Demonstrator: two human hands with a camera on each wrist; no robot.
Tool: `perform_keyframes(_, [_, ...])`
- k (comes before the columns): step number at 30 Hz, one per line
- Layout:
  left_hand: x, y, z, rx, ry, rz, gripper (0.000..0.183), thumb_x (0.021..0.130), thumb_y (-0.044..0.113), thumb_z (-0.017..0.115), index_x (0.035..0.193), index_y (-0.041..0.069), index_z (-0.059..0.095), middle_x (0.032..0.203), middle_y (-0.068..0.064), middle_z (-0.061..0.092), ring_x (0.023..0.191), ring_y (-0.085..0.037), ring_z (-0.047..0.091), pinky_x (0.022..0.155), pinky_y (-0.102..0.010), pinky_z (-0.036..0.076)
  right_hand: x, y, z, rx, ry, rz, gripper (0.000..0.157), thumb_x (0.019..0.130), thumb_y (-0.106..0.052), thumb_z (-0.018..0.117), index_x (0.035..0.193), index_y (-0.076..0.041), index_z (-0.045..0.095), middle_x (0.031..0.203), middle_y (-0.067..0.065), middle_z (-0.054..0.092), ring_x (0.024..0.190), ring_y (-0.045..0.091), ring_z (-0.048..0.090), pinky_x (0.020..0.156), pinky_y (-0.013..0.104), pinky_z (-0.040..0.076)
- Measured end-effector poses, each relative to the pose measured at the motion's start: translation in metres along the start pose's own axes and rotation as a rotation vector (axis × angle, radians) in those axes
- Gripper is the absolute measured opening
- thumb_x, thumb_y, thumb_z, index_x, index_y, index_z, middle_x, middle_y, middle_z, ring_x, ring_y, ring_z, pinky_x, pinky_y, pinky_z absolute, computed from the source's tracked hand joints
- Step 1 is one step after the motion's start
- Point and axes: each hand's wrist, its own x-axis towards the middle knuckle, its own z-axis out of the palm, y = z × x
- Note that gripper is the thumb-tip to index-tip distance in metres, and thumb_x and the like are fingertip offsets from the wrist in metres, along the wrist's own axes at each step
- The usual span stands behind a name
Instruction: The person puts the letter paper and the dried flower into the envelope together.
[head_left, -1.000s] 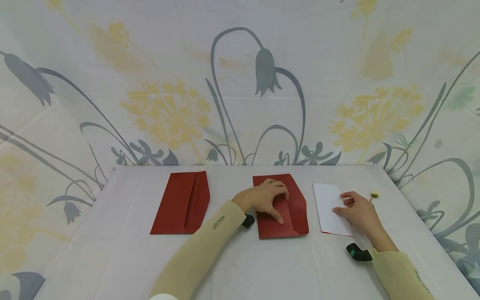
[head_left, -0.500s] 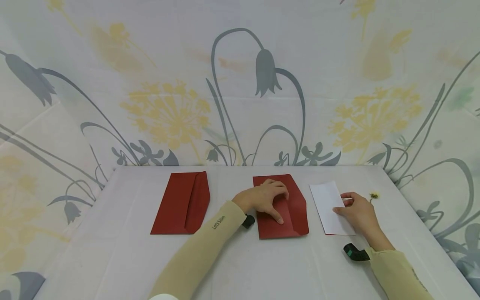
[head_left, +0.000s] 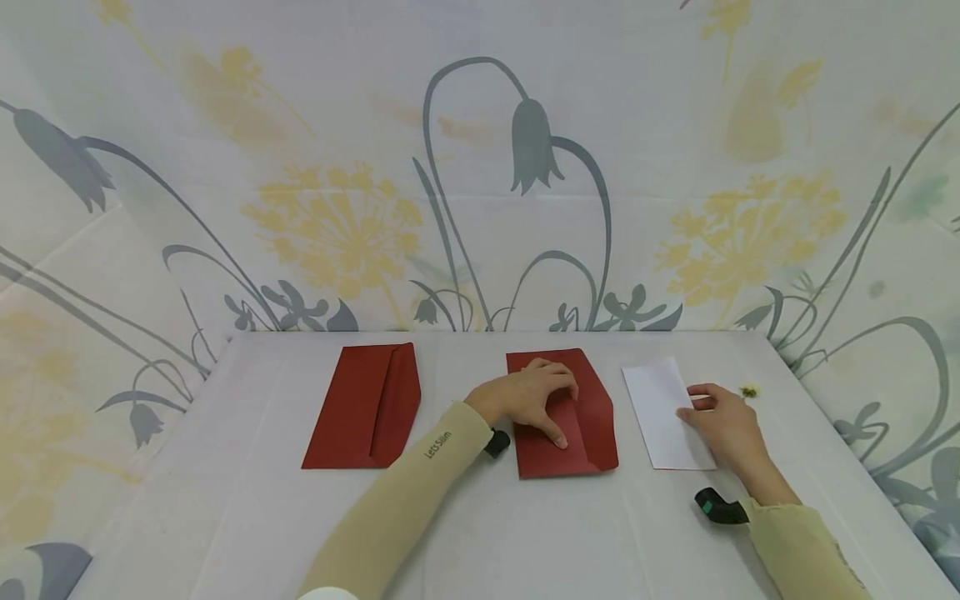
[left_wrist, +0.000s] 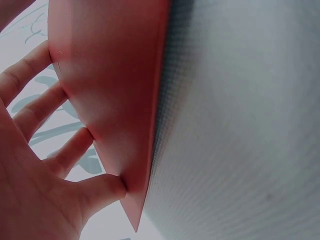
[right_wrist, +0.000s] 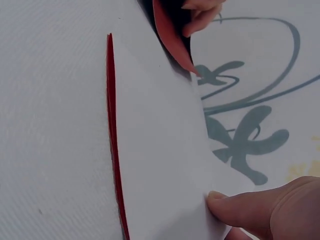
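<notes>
In the head view my left hand [head_left: 528,398] rests on the middle red envelope [head_left: 600,417], whose flap lies open to the right. Its fingers are spread, and the left wrist view has the fingertips touching the envelope [left_wrist: 107,75]. To the right, my right hand [head_left: 727,433] pinches the right edge of a white card [head_left: 663,417], which lies slightly turned on the table. The right wrist view shows the thumb [right_wrist: 240,205] on the card's white face [right_wrist: 155,135]. Thin red layers [right_wrist: 113,115] show under its near edge; most of them are hidden.
Another red envelope [head_left: 348,408] lies on the left, also with its flap open. A small yellow flower [head_left: 749,391] is beyond the right hand. White cloth covers the table [head_left: 525,542], and a floral-printed sheet [head_left: 480,225] rises behind it.
The white card's top first shifted left, then slightly back right, and the card is now more turned. My right hand has moved a little right. My left hand has stayed put.
</notes>
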Motion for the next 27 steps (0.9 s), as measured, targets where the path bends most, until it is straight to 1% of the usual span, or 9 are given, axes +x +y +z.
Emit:
perform_keyframes(6, [0.000, 0.001, 0.000, 0.002, 0.001, 0.000, 0.061, 0.073, 0.053, 0.085, 0.119, 0.026, 0.057, 0.134, 0.009, 0.046, 0.136, -0.020, 0.029, 0.097, -0.032, 0.046, 0.001, 0.001, -0.003, 0.037, -0.020, 0.012, 0.049, 0.096, -0.021, 0.065, 0.134, 0.006, 0.050, 0.121, 0.031, 0.059, 0.107, 0.045, 0.057, 0.082, 0.052, 0.048])
perform_keyframes(9, [0.000, 0.000, 0.000, 0.005, 0.001, -0.004, 0.061, 0.073, 0.054, 0.085, 0.120, 0.026, 0.057, 0.135, 0.009, 0.046, 0.136, -0.020, 0.030, 0.096, -0.032, 0.046, 0.001, -0.002, -0.003, 0.077, -0.026, 0.023, 0.051, 0.098, -0.024, 0.064, 0.136, 0.005, 0.048, 0.125, 0.032, 0.057, 0.110, 0.045, 0.055, 0.084, 0.053, 0.047])
perform_keyframes(12, [0.000, 0.000, 0.000, 0.003, 0.000, -0.005, 0.061, 0.073, 0.054, 0.085, 0.119, 0.026, 0.057, 0.135, 0.009, 0.046, 0.136, -0.020, 0.030, 0.096, -0.032, 0.046, 0.001, -0.007, -0.003, 0.122, -0.023, 0.037, 0.053, 0.099, -0.026, 0.063, 0.139, 0.004, 0.047, 0.127, 0.031, 0.056, 0.111, 0.043, 0.055, 0.082, 0.047, 0.049])
perform_keyframes(16, [0.001, 0.000, 0.000, 0.008, -0.003, -0.003, 0.061, 0.072, 0.055, 0.085, 0.119, 0.026, 0.057, 0.135, 0.009, 0.046, 0.135, -0.020, 0.030, 0.096, -0.032, 0.046, 0.001, -0.014, -0.002, 0.188, 0.010, 0.030, 0.052, 0.100, -0.026, 0.062, 0.141, 0.003, 0.046, 0.125, 0.028, 0.058, 0.103, 0.034, 0.059, 0.072, 0.028, 0.052])
perform_keyframes(18, [0.001, 0.000, 0.000, 0.010, -0.005, -0.002, 0.061, 0.072, 0.055, 0.085, 0.119, 0.026, 0.057, 0.135, 0.009, 0.046, 0.135, -0.020, 0.030, 0.096, -0.032, 0.046, 0.001, -0.018, -0.001, 0.228, 0.028, 0.026, 0.052, 0.100, -0.025, 0.062, 0.141, 0.002, 0.046, 0.124, 0.027, 0.059, 0.099, 0.028, 0.061, 0.068, 0.022, 0.052])
perform_keyframes(22, [0.001, 0.000, 0.000, 0.010, -0.006, -0.003, 0.061, 0.072, 0.055, 0.085, 0.119, 0.026, 0.057, 0.135, 0.008, 0.046, 0.136, -0.020, 0.029, 0.097, -0.032, 0.046, 0.001, -0.025, 0.003, 0.306, 0.049, 0.031, 0.052, 0.100, -0.025, 0.061, 0.143, 0.001, 0.045, 0.127, 0.027, 0.058, 0.098, 0.024, 0.062, 0.070, 0.019, 0.054])
perform_keyframes(27, [0.001, 0.001, 0.000, 0.018, -0.005, -0.008, 0.062, 0.072, 0.056, 0.085, 0.120, 0.026, 0.057, 0.136, 0.008, 0.046, 0.136, -0.021, 0.030, 0.098, -0.033, 0.046, 0.002, -0.034, 0.013, 0.364, 0.057, 0.047, 0.053, 0.102, -0.026, 0.059, 0.145, -0.001, 0.042, 0.130, 0.026, 0.056, 0.102, 0.027, 0.061, 0.073, 0.019, 0.055])
